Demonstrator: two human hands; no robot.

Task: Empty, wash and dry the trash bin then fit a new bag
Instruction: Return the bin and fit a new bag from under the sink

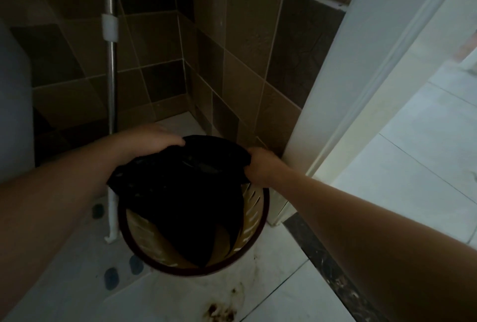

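A round slatted trash bin (254, 208) with a dark red rim stands on the white floor in the tiled corner. A black bag (185, 192) hangs into it, with its mouth spread wide above the rim. My left hand (152, 141) grips the bag's upper left edge, fingers curled over the plastic. My right hand (260, 165) pinches the bag's right edge just above the bin's far rim. The bin's bottom is hidden by the bag.
A metal mop pole (111, 68) with a white clip leans in the corner left of the bin. Brown tiled walls (245, 63) close the corner. A white door frame (343, 104) stands right, over a dark threshold (330, 270). Brown stains (219, 312) mark the floor.
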